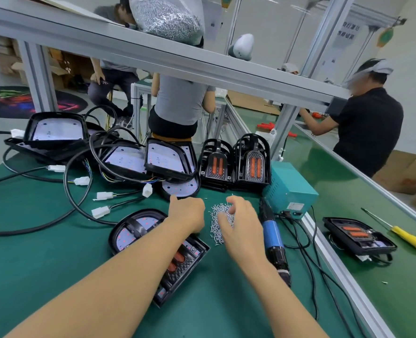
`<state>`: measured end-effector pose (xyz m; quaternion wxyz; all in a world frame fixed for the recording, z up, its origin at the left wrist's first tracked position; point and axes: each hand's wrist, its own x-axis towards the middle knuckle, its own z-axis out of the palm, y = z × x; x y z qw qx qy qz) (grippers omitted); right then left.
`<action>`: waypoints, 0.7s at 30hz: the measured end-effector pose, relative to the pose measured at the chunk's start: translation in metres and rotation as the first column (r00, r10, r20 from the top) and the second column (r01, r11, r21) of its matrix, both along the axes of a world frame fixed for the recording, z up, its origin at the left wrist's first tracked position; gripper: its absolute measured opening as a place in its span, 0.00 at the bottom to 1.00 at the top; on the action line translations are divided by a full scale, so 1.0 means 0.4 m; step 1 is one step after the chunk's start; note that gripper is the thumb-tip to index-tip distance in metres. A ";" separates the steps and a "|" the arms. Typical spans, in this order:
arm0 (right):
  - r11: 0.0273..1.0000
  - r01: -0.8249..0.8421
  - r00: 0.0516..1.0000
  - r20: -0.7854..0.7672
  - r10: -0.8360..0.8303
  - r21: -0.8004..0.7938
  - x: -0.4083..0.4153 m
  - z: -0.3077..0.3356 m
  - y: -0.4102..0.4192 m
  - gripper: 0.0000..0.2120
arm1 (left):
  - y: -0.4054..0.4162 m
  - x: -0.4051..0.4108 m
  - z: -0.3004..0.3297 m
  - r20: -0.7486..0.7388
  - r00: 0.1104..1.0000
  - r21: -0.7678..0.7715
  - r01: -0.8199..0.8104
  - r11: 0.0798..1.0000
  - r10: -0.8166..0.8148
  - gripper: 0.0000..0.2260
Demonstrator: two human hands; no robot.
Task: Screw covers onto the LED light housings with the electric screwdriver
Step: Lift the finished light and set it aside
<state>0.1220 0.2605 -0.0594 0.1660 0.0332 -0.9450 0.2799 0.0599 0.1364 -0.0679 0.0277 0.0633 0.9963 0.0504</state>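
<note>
1. Near the front edge of the surface [31, 215], the LED light housing [158, 250] lies under the left forearm; a nudge could shift its cover.
2. The electric screwdriver [274, 242] lies unheld, just right.
3. Mid-surface, the right hand [241, 223], fingers curled, picks at the screws [218, 223] (easily scattered); the left hand [186, 212] is loosely curled, contents hidden.

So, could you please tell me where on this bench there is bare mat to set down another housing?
Bare mat lies left of the near housing, below the black cables. More runs right of the electric screwdriver, though its cords cross there. The back is crowded with stacked housings; both hands work beside the screw pile.
</note>
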 end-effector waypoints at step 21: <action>0.956 -0.185 0.755 0.590 0.287 -0.228 0.005 -0.010 -0.112 0.27 | -0.372 0.172 -0.063 -0.213 0.796 0.826 -0.162 0.540 0.566 0.14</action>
